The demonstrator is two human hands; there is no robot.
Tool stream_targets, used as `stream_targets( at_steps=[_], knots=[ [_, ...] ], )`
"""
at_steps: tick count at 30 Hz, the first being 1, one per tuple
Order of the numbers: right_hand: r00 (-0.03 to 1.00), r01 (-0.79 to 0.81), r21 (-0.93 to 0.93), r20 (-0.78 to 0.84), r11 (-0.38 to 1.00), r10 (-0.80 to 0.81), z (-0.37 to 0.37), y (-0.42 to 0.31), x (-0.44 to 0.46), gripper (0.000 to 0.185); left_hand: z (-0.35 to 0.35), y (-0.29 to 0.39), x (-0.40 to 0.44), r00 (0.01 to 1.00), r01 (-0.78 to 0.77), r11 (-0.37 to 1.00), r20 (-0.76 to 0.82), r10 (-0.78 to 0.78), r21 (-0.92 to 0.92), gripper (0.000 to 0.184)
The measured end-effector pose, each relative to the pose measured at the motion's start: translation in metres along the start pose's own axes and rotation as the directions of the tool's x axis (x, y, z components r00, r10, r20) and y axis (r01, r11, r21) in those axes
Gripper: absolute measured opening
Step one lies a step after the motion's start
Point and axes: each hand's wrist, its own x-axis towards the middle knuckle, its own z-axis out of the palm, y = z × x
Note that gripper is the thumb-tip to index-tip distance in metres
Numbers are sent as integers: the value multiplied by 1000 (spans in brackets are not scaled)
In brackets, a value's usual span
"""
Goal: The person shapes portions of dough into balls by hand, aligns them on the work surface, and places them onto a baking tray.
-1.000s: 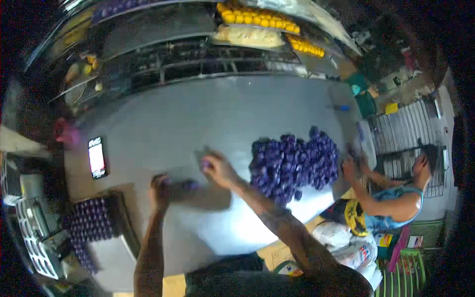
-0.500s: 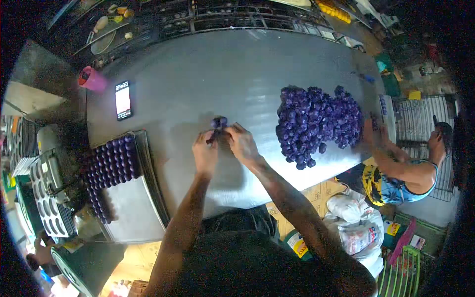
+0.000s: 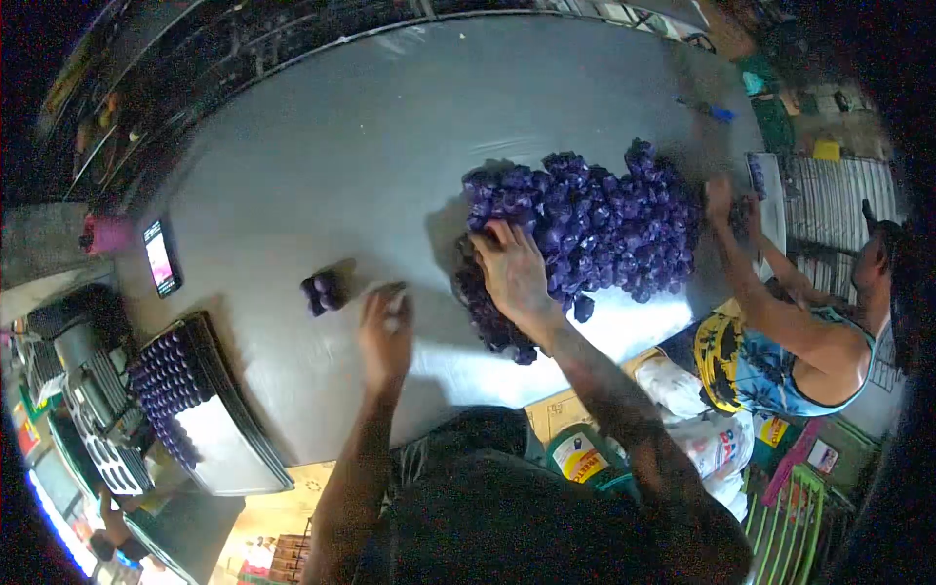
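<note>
My right hand (image 3: 512, 271) is at the left edge of a large heap of purple dough pieces (image 3: 614, 219), its fingers bent down over the pieces there. What lies under the fingertips is partly hidden. Over the grey tabletop, my left hand (image 3: 387, 336) is apart from the heap, its fingers curled and blurred; I cannot make out whether anything is in them. Just left of it sits a small cluster of purple dough pieces (image 3: 322, 292).
A tray (image 3: 234, 444) with rows of purple balls stands at the table's left end. A phone (image 3: 161, 258) with a lit screen and a pink cup (image 3: 105, 234) are near it. Across the heap, a co-worker (image 3: 809, 341) reaches toward the table's right end.
My hands, together over small purple pieces before, have parted. My right hand has gone right to the heap. The small cluster lies untouched on the table. The view has shifted.
</note>
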Motion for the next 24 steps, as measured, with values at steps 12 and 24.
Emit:
stream_targets(
  at_steps=[12, 24],
  knots=[
    [888, -364, 869, 214, 336, 406, -34, 14, -54, 17, 24, -26, 39, 954, -294, 892, 47, 297, 344, 27],
    [857, 477, -367, -8, 799, -515, 57, -92, -201, 31, -353, -121, -130, 944, -174, -5, 168, 284, 985, 54]
  ],
)
